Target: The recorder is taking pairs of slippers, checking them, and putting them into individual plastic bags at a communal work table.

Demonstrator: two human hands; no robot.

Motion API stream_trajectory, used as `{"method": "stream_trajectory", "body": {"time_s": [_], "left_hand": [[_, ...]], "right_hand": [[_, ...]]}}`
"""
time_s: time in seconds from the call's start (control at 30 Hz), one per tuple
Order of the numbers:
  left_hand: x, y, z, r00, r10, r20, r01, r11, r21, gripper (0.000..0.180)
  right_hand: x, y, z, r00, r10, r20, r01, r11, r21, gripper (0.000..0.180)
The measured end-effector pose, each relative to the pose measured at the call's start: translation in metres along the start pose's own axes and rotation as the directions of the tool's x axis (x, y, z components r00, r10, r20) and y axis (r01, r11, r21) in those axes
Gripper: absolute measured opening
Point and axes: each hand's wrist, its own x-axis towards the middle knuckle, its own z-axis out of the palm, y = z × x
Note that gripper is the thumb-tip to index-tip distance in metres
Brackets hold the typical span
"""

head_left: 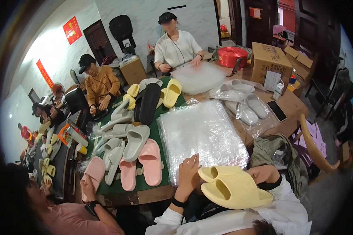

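Observation:
A pair of yellow slippers point(235, 187) is stacked together in front of me at the lower right. My right hand point(262, 173) grips the pair from its far side; most of its fingers are hidden behind them. Just left of the slippers, my left hand point(189, 169) rests with outstretched fingers on the near edge of a stack of clear plastic bags point(202, 131). To the left of the bags, pink slippers point(150, 162) and grey slippers point(137, 143) lie on the green table cover point(161, 117).
Bagged grey slippers point(247, 103), a phone point(277, 111), a cardboard box point(271, 62) and red twine point(232, 57) occupy the right side. A co-worker's hand at left holds a pink slipper point(93, 175). Across the table, a person in white point(178, 49) handles more plastic bags point(200, 76).

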Motion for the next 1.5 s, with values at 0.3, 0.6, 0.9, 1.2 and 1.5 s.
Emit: {"method": "stream_trajectory", "body": {"time_s": [0.3,0.6,0.9,1.2,1.5], "left_hand": [[-0.009,-0.02,0.015,0.988,0.004,-0.152,0.013,0.994,0.11,0.025],[-0.013,-0.024,0.002,0.995,0.03,-0.09,-0.036,0.997,-0.067,0.028],[-0.018,-0.035,0.02,0.991,0.117,0.061,-0.11,0.988,-0.112,0.058],[-0.017,-0.032,0.018,0.998,0.049,0.044,-0.043,0.989,-0.141,0.057],[-0.021,-0.035,0.022,0.991,0.033,0.133,-0.008,0.983,-0.183,0.048]], "right_hand": [[0.01,0.011,-0.004,0.99,0.138,0.02,-0.138,0.99,0.008,0.051],[0.02,0.016,-0.019,0.965,0.255,0.063,-0.255,0.967,0.002,0.051],[0.033,0.011,-0.008,0.983,0.183,-0.011,-0.183,0.98,-0.08,0.048],[0.033,0.007,-0.003,0.974,0.221,-0.059,-0.225,0.972,-0.068,0.047],[0.033,0.023,-0.007,0.987,0.157,-0.041,-0.161,0.982,-0.102,0.046]]}}
